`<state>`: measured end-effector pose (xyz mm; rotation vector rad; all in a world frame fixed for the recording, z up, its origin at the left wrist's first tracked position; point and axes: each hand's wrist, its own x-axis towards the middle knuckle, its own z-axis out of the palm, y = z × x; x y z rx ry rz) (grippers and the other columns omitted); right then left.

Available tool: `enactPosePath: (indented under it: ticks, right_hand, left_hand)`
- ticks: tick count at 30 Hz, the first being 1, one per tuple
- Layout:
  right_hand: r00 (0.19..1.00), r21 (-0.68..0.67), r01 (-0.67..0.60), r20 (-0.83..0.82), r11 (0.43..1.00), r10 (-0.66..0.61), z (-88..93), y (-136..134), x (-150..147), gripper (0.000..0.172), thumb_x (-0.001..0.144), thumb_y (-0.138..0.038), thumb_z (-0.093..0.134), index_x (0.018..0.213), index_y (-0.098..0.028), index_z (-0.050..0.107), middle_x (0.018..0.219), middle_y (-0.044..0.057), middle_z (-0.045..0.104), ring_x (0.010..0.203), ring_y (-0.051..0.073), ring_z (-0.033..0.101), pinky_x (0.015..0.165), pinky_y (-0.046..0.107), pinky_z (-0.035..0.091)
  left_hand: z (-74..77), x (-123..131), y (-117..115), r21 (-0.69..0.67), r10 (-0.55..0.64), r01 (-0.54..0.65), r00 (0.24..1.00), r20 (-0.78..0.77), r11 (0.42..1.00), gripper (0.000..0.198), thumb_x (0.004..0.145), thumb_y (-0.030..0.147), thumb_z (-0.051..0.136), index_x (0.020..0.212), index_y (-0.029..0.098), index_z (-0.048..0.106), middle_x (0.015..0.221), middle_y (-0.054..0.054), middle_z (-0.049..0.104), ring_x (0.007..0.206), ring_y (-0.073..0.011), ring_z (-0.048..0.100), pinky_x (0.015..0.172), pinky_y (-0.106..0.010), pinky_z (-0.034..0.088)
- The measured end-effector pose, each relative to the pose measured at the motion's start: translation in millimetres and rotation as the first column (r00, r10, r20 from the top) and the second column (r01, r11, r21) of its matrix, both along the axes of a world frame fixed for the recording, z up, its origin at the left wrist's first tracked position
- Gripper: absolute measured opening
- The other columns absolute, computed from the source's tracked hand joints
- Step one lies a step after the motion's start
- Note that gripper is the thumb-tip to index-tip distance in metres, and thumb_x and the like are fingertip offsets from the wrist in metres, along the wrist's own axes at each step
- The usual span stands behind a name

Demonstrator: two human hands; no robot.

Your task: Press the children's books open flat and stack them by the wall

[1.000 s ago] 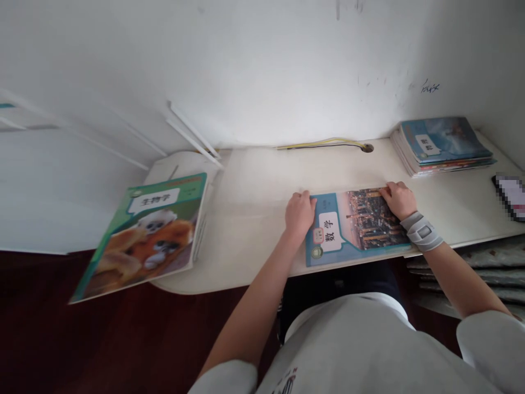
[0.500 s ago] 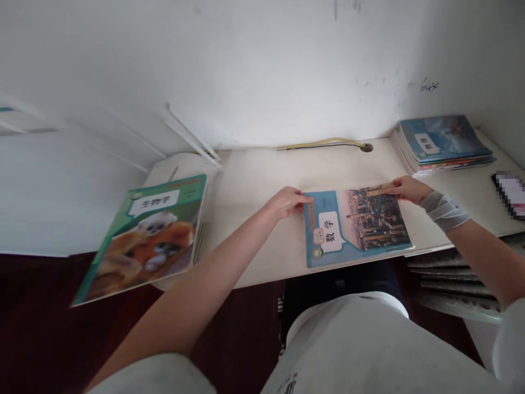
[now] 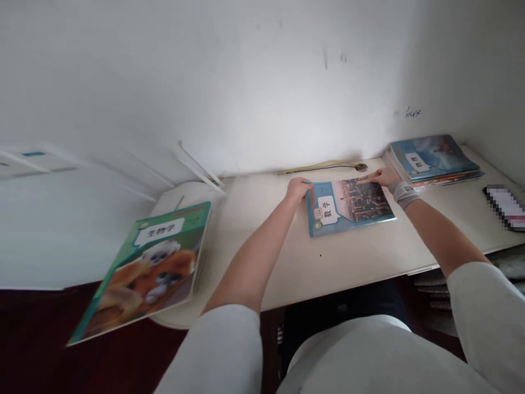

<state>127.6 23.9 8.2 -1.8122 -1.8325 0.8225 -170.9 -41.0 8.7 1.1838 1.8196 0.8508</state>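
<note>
A blue book with a city photo on its cover (image 3: 350,208) lies flat on the white desk (image 3: 340,257), toward the back near the wall. My left hand (image 3: 297,190) grips the book's far left corner, fingers curled over the edge. My right hand (image 3: 384,177), with a grey band round the wrist, holds the far right corner with fingers closed on it. Both arms are stretched forward over the desk.
A green book with an orange animal cover (image 3: 150,265) overhangs the desk's rounded left end. A stack of books (image 3: 432,158) sits at the back right, a dark phone-like object (image 3: 506,207) at the right edge. A yellow cable (image 3: 324,165) runs along the wall.
Both hands have pushed the blue book away from the front edge toward the wall. The camera has tilted, showing more of the desk in front.
</note>
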Motion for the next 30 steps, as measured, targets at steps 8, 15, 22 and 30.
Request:
enactPosePath:
  ticks: [8,15,22,30]
  right_hand:
    - [0.994,0.106,0.074,-0.089,0.992,-0.064,-10.8,15.6,-3.7,0.010,0.068,-0.015,0.058,0.074,-0.013,0.066,0.076,0.004,0.068,0.076,0.014,0.060,0.076,0.024,0.044]
    - [0.969,0.201,0.101,-0.244,0.974,-0.050,21.6,1.3,1.2,0.018,0.075,-0.024,0.052,0.086,-0.013,0.063,0.085,0.005,0.066,0.076,0.013,0.058,0.070,0.024,0.046]
    - [0.806,0.349,-0.033,-0.545,0.937,0.232,86.5,-65.5,38.0,0.027,0.068,-0.042,0.067,0.078,-0.019,0.058,0.067,-0.003,0.055,0.059,0.010,0.050,0.056,0.024,0.041]
    - [0.859,0.525,-0.126,-0.367,0.841,0.358,103.5,-132.6,48.3,0.027,0.073,-0.040,0.066,0.092,-0.023,0.058,0.068,-0.002,0.060,0.059,0.012,0.052,0.060,0.028,0.045]
  left_hand:
    - [-3.2,-1.2,8.7,0.247,0.116,-0.066,0.974,-0.192,0.967,0.014,0.070,0.027,0.058,0.061,0.019,0.063,0.071,-0.005,0.067,0.088,-0.0221,0.060,0.070,-0.026,0.039]
    - [32.6,0.0,-8.5,0.373,0.076,-0.046,0.995,-0.066,0.927,0.026,0.077,0.039,0.053,0.085,0.018,0.066,0.083,-0.003,0.069,0.083,-0.0172,0.061,0.068,-0.025,0.044]
    - [88.2,1.3,-83.9,0.546,-0.127,-0.025,0.963,0.239,0.838,0.028,0.066,0.039,0.067,0.083,0.018,0.063,0.076,0.000,0.064,0.072,-0.0125,0.060,0.067,-0.024,0.047]
    - [101.8,12.0,-147.3,0.608,-0.047,0.153,0.981,-0.186,0.779,0.018,0.076,0.031,0.056,0.089,0.020,0.065,0.084,-0.001,0.069,0.081,-0.0150,0.063,0.079,-0.026,0.047]
